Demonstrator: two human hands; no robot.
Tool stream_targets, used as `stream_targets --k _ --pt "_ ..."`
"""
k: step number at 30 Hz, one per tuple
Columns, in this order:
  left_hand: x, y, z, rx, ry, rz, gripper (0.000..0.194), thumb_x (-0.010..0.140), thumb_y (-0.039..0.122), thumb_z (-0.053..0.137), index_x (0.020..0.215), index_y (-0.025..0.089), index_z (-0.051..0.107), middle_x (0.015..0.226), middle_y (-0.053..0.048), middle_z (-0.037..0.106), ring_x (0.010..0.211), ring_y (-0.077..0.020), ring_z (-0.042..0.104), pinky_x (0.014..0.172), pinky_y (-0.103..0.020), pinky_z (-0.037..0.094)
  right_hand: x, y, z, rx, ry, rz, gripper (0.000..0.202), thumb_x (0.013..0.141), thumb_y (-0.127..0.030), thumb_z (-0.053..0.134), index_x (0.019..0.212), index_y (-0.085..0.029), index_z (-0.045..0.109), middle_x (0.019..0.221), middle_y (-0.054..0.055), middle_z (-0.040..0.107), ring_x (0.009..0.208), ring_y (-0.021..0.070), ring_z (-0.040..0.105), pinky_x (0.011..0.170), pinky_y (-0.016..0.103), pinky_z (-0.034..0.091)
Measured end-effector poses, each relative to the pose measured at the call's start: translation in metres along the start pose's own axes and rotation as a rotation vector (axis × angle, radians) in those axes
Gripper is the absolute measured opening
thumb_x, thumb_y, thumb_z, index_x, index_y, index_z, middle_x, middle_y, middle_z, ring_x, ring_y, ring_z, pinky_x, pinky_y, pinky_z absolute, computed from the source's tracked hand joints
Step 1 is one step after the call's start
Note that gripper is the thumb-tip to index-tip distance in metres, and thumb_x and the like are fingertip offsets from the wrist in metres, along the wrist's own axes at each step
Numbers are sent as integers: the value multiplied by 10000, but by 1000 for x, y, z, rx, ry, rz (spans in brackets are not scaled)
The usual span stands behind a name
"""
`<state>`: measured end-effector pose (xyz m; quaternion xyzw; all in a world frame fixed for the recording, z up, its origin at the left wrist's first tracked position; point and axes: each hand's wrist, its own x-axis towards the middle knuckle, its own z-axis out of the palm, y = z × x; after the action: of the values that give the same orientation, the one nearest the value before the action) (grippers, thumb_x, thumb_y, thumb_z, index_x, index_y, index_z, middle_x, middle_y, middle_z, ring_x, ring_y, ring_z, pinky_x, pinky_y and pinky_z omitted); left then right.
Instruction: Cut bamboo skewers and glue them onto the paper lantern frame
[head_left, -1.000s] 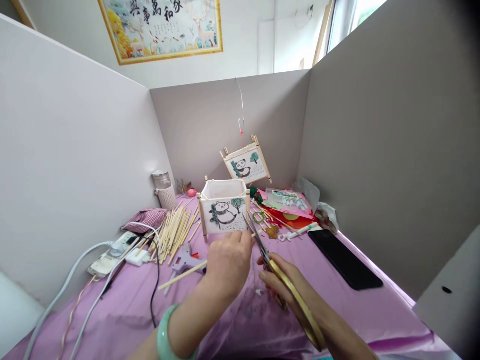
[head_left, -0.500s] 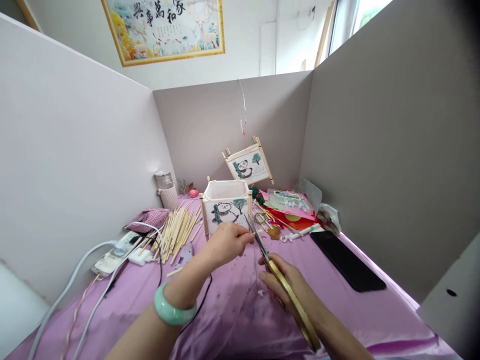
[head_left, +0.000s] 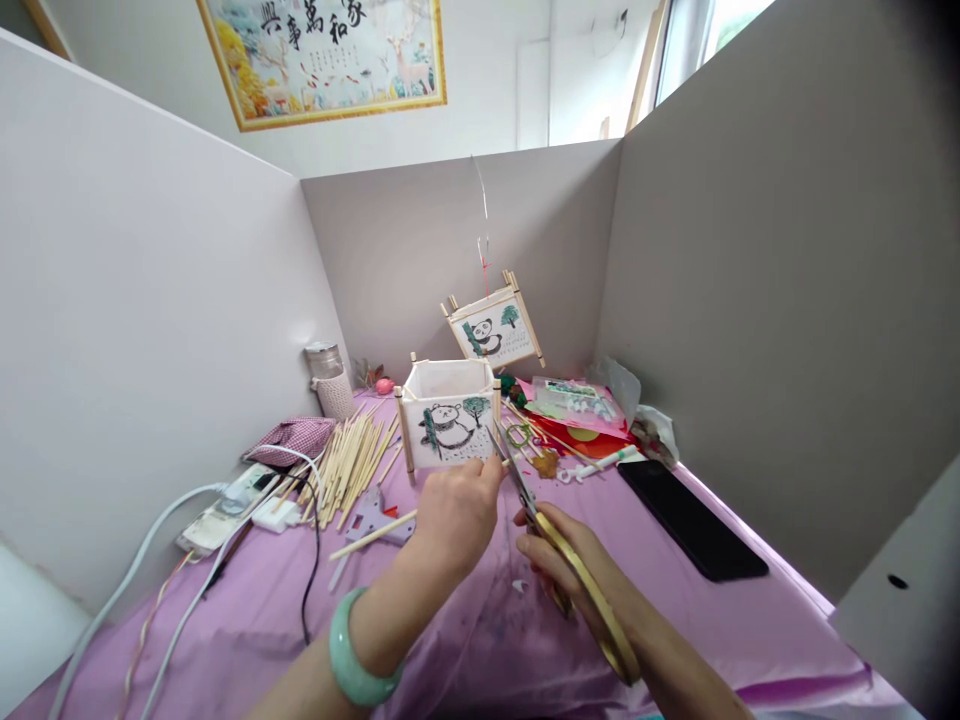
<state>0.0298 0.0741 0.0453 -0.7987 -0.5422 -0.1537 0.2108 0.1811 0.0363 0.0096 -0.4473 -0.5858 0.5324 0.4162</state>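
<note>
My left hand (head_left: 459, 512) is closed around a thin wooden stick (head_left: 373, 535), whose long end sticks out to the left. Its short tip lies between the blades of the scissors (head_left: 528, 492). Gold-handled, these are in my right hand (head_left: 570, 555), fingers wrapped round the grips. Just behind my left hand stands a white box lantern (head_left: 450, 425) with wooden corner posts and a panda drawing. A second panda lantern (head_left: 495, 328) hangs tilted from a wire behind it.
At left lie a pile of sticks (head_left: 349, 465), a purple glue gun (head_left: 375, 515), a power strip (head_left: 217, 522) with cables, and a bottle (head_left: 330, 380). A black phone (head_left: 690, 518), red paper (head_left: 577, 437) and a plastic case (head_left: 574, 402) lie at right. Grey panels surround the table.
My left hand has turned and shifted slightly down, and the stick's long end now shows on its left. The glue gun is more exposed. The scissors remain at the stick's tip.
</note>
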Motion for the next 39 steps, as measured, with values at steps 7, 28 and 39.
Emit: stream_targets --k 7,28,39 --pt "24 -19 -13 -427 -174 -55 332 916 311 452 707 176 672 601 -28 634 588 -153 569 546 -248 328 6 11 0 -53 12 -18 296 811 -424 582 975 -191 500 574 -82 408 454 85 387 432 209 327" --pt "4 -6 2 -1 9 14 269 965 277 376 970 209 636 713 -34 651 648 -198 628 512 -276 293 6 13 -3 2 6 -36 309 812 -452 568 960 -193 486 543 -91 399 452 86 380 426 206 303" --pt "35 -34 -18 -691 -390 -71 337 891 331 467 681 177 680 515 9 586 513 -129 534 537 -220 377 9 13 2 -39 56 -5 289 796 -420 588 953 -195 496 546 -87 408 414 73 370 392 196 288"
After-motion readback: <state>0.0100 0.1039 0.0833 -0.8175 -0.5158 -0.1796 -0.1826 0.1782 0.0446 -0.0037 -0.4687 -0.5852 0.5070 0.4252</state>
